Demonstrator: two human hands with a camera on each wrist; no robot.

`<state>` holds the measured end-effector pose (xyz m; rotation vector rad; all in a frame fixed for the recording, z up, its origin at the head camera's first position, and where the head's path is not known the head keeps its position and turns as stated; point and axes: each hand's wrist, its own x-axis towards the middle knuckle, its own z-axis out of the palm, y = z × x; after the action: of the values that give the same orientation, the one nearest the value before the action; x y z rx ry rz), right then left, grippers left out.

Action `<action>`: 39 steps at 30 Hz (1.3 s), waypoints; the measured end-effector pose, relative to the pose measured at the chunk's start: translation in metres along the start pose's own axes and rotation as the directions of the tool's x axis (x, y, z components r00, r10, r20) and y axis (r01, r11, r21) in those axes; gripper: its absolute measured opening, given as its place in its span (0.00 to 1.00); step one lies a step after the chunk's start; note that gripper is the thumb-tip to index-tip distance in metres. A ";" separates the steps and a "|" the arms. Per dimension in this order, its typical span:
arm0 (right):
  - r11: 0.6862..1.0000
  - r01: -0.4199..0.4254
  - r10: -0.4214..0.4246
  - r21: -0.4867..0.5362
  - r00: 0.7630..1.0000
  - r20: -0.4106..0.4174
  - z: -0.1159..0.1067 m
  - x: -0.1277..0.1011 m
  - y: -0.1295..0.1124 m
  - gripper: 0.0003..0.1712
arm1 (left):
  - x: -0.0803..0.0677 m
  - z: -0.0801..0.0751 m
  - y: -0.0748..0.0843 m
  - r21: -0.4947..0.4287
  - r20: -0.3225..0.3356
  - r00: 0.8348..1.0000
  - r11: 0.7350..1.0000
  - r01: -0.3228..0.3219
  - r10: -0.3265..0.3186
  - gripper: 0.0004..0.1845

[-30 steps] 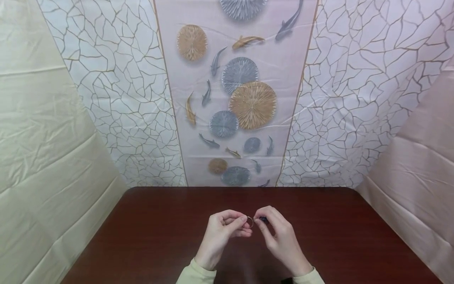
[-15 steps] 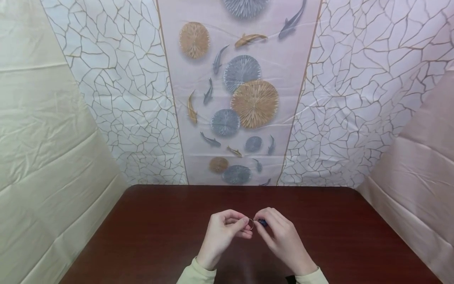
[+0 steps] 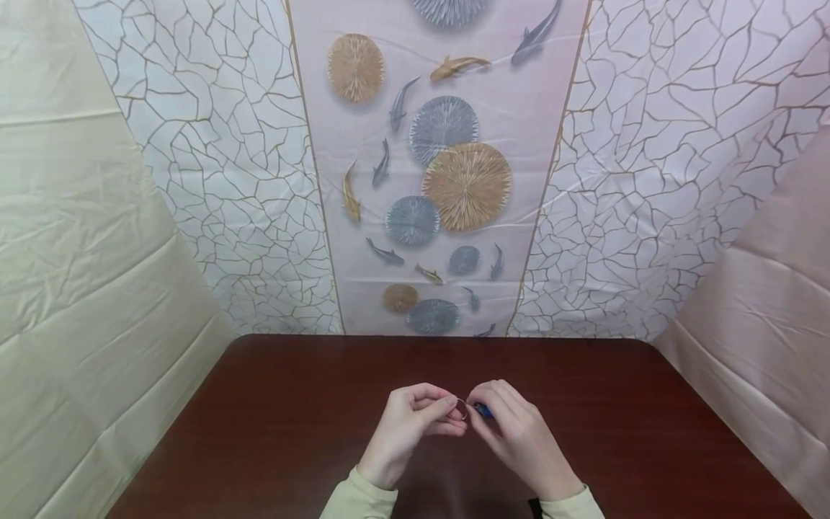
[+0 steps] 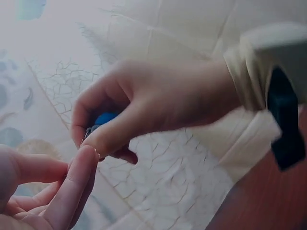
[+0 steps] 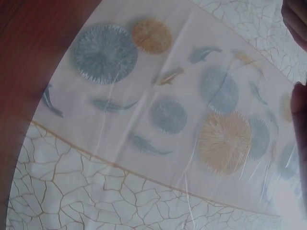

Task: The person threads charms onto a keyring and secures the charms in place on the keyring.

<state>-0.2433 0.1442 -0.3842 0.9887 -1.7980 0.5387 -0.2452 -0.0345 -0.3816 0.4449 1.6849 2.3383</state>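
The left hand [image 3: 408,425] pinches a small metal ring [image 3: 461,408] and the right hand [image 3: 515,432] pinches a small blue piece [image 3: 483,411] against it, both just above the near middle of the table [image 3: 259,432]. With grips this fine, either could probably slip and drop. Both wrists angle inward, fingers curled, fingertips nearly touching.

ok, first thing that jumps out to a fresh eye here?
Both hands meet low at centre over the dark red table: the left hand pinches a small metal ring, the right hand pinches a small blue piece against it. Behind hangs a backdrop printed with fish and round discs.
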 end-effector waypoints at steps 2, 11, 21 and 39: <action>1.000 0.031 -0.031 0.004 0.999 -0.020 -0.001 0.001 0.001 0.14 | 0.000 0.000 -0.001 -0.045 0.025 0.999 0.999 0.022 -0.021 0.08; 0.986 0.022 -0.025 0.167 1.000 0.015 -0.005 -0.001 0.006 0.12 | -0.001 -0.001 -0.003 -0.103 0.087 0.993 0.991 0.090 -0.081 0.03; 0.829 -0.094 0.016 0.551 0.989 0.145 -0.007 -0.009 0.016 0.20 | -0.002 -0.005 -0.001 0.033 0.266 0.958 0.995 0.098 -0.104 0.07; 0.924 -0.230 0.239 0.306 0.971 0.009 -0.003 -0.010 0.006 0.17 | -0.002 0.002 0.000 0.090 0.016 0.998 0.994 -0.056 0.055 0.16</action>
<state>-0.2451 0.1537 -0.3914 0.9675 -1.8543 1.0003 -0.2424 -0.0336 -0.3813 0.5300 1.8000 2.2982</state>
